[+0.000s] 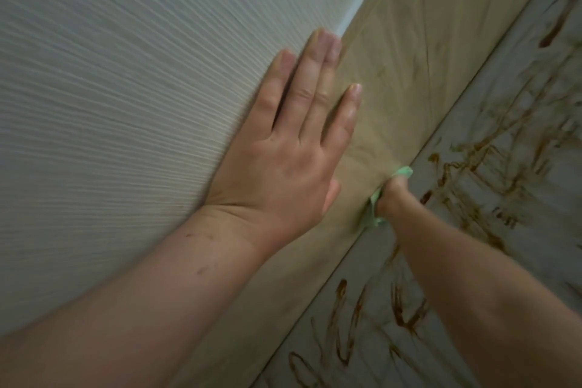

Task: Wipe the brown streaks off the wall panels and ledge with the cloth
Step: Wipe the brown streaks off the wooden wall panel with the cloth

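Against the ribbed panel (110,88) the left hand (283,154) is spread flat; right of it, a green cloth (404,171) is clenched in the right hand (392,198) on the tan panel (409,56).

Left hand (283,167) lies flat, fingers (310,94) straight and slightly spread; right hand (393,198), arm outstretched, is fisted round a green cloth (404,171)

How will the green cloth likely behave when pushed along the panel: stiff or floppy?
Probably floppy: the green cloth bunches and pokes out both sides of the right hand gripping it. Likely light, since one fist contains most of it. Crumpled against the tan panel, it may drag rather than glide.
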Available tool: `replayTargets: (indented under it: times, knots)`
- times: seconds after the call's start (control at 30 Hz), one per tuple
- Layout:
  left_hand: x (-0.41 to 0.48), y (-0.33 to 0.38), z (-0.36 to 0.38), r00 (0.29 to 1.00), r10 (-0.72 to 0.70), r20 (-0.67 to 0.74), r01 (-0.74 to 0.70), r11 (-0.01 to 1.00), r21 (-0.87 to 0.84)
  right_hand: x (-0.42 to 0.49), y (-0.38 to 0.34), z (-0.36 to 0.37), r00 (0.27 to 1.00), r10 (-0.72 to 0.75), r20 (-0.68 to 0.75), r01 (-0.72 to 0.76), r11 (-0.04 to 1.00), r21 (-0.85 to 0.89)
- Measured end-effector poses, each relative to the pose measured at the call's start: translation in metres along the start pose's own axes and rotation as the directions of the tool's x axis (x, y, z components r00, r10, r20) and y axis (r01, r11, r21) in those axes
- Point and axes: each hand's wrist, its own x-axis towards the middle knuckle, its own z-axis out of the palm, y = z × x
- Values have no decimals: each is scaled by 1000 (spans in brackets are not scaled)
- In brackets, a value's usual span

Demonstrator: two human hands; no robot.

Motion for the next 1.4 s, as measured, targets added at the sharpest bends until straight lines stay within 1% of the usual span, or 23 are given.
replayTargets:
  times: [0.1, 0.2, 0.3, 0.4, 0.47, 0.5, 0.57, 0.6, 0.63, 0.67, 0.73, 0.77, 0.8, 0.83, 0.87, 1.0, 1.07, 1.1, 1.13, 1.2, 1.23, 1.3, 1.4]
  knots:
    - [0, 1, 1, 1000, 24, 0, -24, 1000, -2, -111, -90, 28, 988, -148, 34, 150, 987, -49]
    - [1, 1, 3, 1000, 3, 16, -3, 1000, -12, -133, -153, 51, 948, -302, -100, 303, 953, -7]
    - [1, 2, 2, 1000, -16, 13, 16, 1000, 18, -159, -160, 62, 848, -506, -159, 521, 851, 65]
    - [2, 2, 1, 1000, -21, 6, 21, 999, 35, -225, -113, 75, 733, -676, -79, 669, 737, -97]
    - [3, 3, 0, 1000, -12, 11, 12, 1000, 18, -284, -78, 84, 568, -819, 78, 818, 551, -167]
    - [2, 3, 1, 1000, -10, 18, 9, 1000, 15, -302, -64, 90, 446, -876, 182, 892, 419, -169]
    - [2, 4, 0, 1000, -9, 22, 8, 1000, 24, -310, -67, 92, 211, -935, 284, 974, 179, -136]
    - [2, 4, 0, 1000, -11, 19, 11, 1000, 23, -302, -80, 90, 167, -947, 275, 979, 127, -159]
    - [2, 3, 1, 1000, -9, 11, 9, 1000, 22, -289, -95, 89, 164, -954, 250, 974, 117, -195]
    - [2, 4, 2, 1000, -11, 2, 11, 1000, 20, -274, -111, 86, 253, -945, 208, 954, 208, -215]
    - [3, 4, 4, 1000, -12, -5, 12, 1000, 12, -258, -136, 81, 579, -811, 78, 802, 551, -229]
    - [2, 4, 5, 1000, -10, -1, 10, 1000, 11, -257, -139, 82, 696, -718, 28, 703, 673, -231]
    - [2, 5, 5, 1000, -6, 2, 6, 1000, 16, -265, -135, 83, 742, -670, 6, 653, 721, -232]
    - [2, 5, 6, 1000, -3, -2, 3, 1000, 23, -282, -127, 86, 730, -683, 24, 667, 705, -240]
    - [1, 5, 7, 1000, -3, -2, 3, 1000, 29, -301, -115, 90, 683, -727, 68, 715, 648, -262]
    - [1, 5, 7, 1000, -2, 14, 2, 999, 35, -358, -79, 96, 426, -866, 262, 892, 352, -284]
    - [2, 4, 6, 999, -12, 31, 10, 999, 45, -375, -77, 86, 343, -884, 319, 930, 272, -247]
    - [2, 3, 5, 999, -10, 40, 9, 999, 42, -380, -80, 79, 367, -870, 331, 926, 305, -224]
    - [1, 3, 3, 999, -14, 43, 12, 999, 37, -390, -83, 68, 442, -837, 323, 896, 392, -210]
    - [3, 2, 4, 998, -13, 63, 10, 999, 46, -404, -94, 45, 679, -693, 243, 734, 655, -180]
    - [2, 1, 2, 998, -21, 62, 18, 999, 42, -413, -101, 30, 754, -620, 219, 654, 740, -157]
    - [1, 0, -8, 994, -30, 101, 29, 999, 14, -425, -108, 3, 817, -521, 248, 552, 830, -76]
    - [-2, 2, -27, 978, -57, 202, 76, 993, -90, -444, -106, -29, 827, -440, 349, 483, 875, -41]
